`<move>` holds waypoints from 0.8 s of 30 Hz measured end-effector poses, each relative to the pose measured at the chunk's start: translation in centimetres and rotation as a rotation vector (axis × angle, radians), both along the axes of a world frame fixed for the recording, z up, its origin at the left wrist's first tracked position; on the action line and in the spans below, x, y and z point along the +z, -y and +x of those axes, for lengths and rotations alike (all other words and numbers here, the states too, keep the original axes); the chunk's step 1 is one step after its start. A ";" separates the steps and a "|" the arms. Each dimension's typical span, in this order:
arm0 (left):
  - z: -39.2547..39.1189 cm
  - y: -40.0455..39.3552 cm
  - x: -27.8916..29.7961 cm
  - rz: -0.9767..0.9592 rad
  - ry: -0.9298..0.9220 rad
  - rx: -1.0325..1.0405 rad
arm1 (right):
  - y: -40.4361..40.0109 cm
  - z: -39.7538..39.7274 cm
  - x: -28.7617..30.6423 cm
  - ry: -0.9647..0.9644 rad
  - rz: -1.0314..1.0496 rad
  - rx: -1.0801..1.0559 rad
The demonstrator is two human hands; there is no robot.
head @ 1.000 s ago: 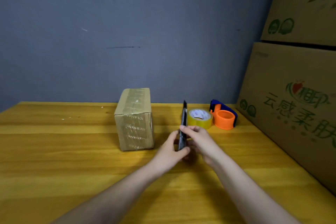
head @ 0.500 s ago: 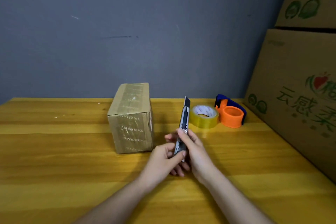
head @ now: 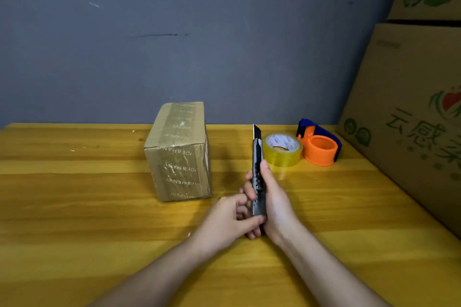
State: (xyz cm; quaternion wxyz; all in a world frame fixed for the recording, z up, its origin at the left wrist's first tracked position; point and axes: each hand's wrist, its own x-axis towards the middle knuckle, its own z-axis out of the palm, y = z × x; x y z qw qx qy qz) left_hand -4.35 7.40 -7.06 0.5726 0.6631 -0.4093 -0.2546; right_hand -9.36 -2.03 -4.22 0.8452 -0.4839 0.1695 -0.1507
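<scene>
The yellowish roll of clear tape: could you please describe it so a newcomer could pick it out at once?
On the yellow wooden table, look to the far right, near the large printed cardboard cartons. The flat-lying yellowish roll of clear tape sits just left of the orange plastic tape dispenser. It alone is translucent, with a white printed core.

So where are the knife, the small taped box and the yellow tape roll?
knife (head: pixel 257 154), head view, dark body below the blade
small taped box (head: pixel 179 172), head view, front face
yellow tape roll (head: pixel 282 158), head view, outer side wall
</scene>
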 end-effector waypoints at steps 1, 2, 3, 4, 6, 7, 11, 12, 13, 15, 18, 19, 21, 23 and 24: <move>-0.1 0.0 0.0 0.005 0.012 0.003 | 0.0 0.0 0.0 -0.001 -0.035 -0.010; -0.1 0.0 0.0 0.008 0.017 0.002 | 0.0 0.0 -0.1 -0.001 -0.066 -0.020; -0.1 0.0 0.0 0.010 0.018 0.002 | 0.0 0.0 -0.1 -0.002 -0.091 -0.027; -0.1 -0.1 0.0 0.010 0.016 0.004 | 0.0 0.1 -0.2 -0.005 -0.108 -0.038; 0.0 -0.1 0.1 0.007 0.011 0.009 | 0.0 0.2 -0.1 -0.003 -0.116 -0.062; 0.0 -0.2 0.2 0.006 0.008 0.010 | 0.0 0.2 0.0 0.004 -0.113 -0.071; 0.0 -0.2 0.2 0.009 0.008 0.006 | 0.0 0.3 0.2 0.024 -0.142 -0.065; 0.0 -0.2 0.2 0.010 0.016 0.009 | 0.1 0.3 0.3 0.021 -0.150 -0.058; 0.0 -0.2 0.2 0.012 0.024 0.013 | 0.2 0.3 0.5 0.014 -0.159 -0.054; 0.0 -0.2 0.2 0.017 0.026 0.017 | 0.2 0.2 0.6 -0.001 -0.170 -0.053; -0.2 -0.3 0.4 0.023 -0.007 0.010 | 0.0 -0.1 0.6 0.017 -0.100 -0.040; -0.2 -0.3 0.4 0.024 -0.022 0.008 | -0.2 -0.1 0.6 0.027 -0.072 -0.026; -0.1 -0.3 0.5 0.029 -0.026 0.009 | -0.3 -0.2 0.6 0.044 -0.046 0.010; 0.0 -0.3 0.6 0.029 -0.015 0.018 | -0.4 -0.3 0.7 0.069 -0.032 0.040; 0.0 -0.3 0.6 0.029 -0.014 0.021 | -0.4 -0.3 0.7 0.079 -0.029 0.052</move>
